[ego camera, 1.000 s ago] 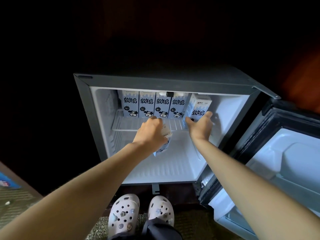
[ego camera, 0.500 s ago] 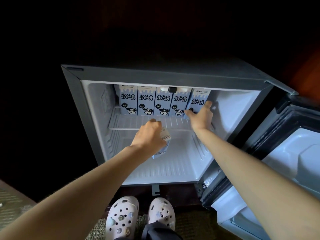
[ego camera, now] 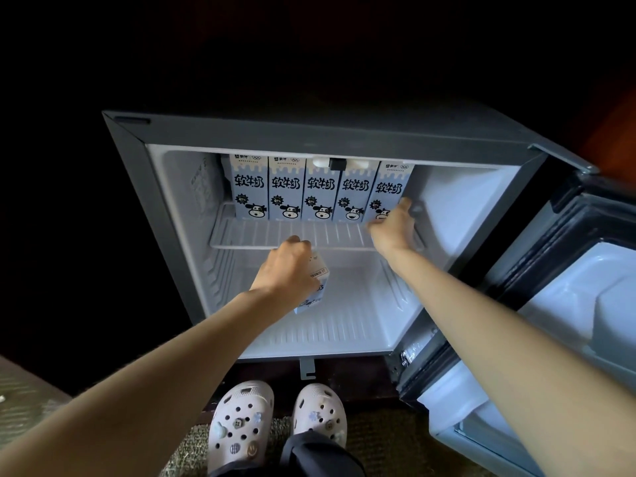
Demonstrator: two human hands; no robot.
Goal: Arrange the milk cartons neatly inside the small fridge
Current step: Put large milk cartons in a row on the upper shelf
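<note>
Left hand (ego camera: 289, 270) grips a pale-blue cow-print milk carton (ego camera: 318, 287) below the white wire shelf (ego camera: 292, 235); right hand (ego camera: 392, 228) clasps the upright carton (ego camera: 390, 187) at its right end.

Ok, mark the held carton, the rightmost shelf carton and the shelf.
held carton (ego camera: 318, 274): head view, date-stamped top panel.
rightmost shelf carton (ego camera: 389, 187): head view, printed front.
shelf (ego camera: 275, 232): head view, bare ribbed surface.

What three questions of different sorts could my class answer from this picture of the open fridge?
1. How many cartons stand in the row on the wire shelf?
2. True or false: the left hand holds nothing.
3. The right hand is on which carton of the row: A leftmost, B middle, C rightmost?
Key: 1 five; 2 false, it grips a sixth carton; 3 C, the rightmost carton.
</note>
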